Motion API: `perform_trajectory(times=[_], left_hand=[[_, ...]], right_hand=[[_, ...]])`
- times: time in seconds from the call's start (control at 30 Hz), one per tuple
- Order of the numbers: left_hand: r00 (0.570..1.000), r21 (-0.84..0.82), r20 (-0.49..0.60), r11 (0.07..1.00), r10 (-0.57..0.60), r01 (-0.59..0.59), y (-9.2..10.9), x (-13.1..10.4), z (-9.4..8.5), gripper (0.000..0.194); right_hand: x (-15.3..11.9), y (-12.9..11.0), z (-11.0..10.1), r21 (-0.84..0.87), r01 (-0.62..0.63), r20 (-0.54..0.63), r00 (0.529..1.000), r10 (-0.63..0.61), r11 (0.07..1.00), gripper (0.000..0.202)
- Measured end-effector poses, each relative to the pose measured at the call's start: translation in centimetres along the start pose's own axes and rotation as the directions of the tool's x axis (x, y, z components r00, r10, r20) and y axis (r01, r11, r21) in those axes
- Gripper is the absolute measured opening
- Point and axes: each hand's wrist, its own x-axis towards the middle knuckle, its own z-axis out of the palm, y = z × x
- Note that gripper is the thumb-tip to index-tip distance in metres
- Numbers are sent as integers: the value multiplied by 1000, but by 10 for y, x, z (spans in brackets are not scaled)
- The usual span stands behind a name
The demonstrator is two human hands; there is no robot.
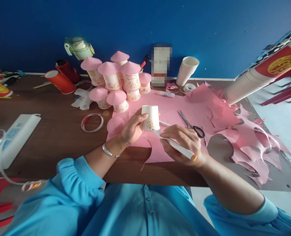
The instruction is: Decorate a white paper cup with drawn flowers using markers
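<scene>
My left hand (pixel 133 126) is closed around a white paper cup (pixel 150 113), held upside down with its rim low. A small flower drawn in yellow-brown lines shows near that rim. In my right hand (pixel 184 144) is a white marker (pixel 178 149) with an orange end, its tip touching or very near the cup's lower edge. Just left of my left hand lies a pink paper disc or cone (pixel 115 125). Behind the cup stand several decorated cups (pixel 113 82) with pink cone roofs (pixel 130 68). A pair of scissors (pixel 191 124) lies beyond my right hand.
Pink paper sheets (pixel 177 105) cover the middle, with cut scraps (pixel 252 154) at right. Stacked white cups (pixel 187 70) stand near the wall; a tall cup stack (pixel 246 83) leans in from the right. A tape roll (pixel 92 123) and a power strip (pixel 18 137) lie left.
</scene>
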Motion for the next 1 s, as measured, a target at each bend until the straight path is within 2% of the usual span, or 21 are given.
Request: perform_trajectory(times=[0.4,0.63,1.0], left_hand=[[1000,5,12,1000,1,-1,1,-1,1,38],[1000,0,18,1000,4,-4,0,0,0,39],[1000,6,5,1000,1,-1,1,0,1,39]], right_hand=[[0,0,0,-13,-14,3,1000,14,1000,14],[-1,0,1,12,-27,11,1000,27,1000,22],[2,-2,0,-2,-24,18,1000,24,1000,13]])
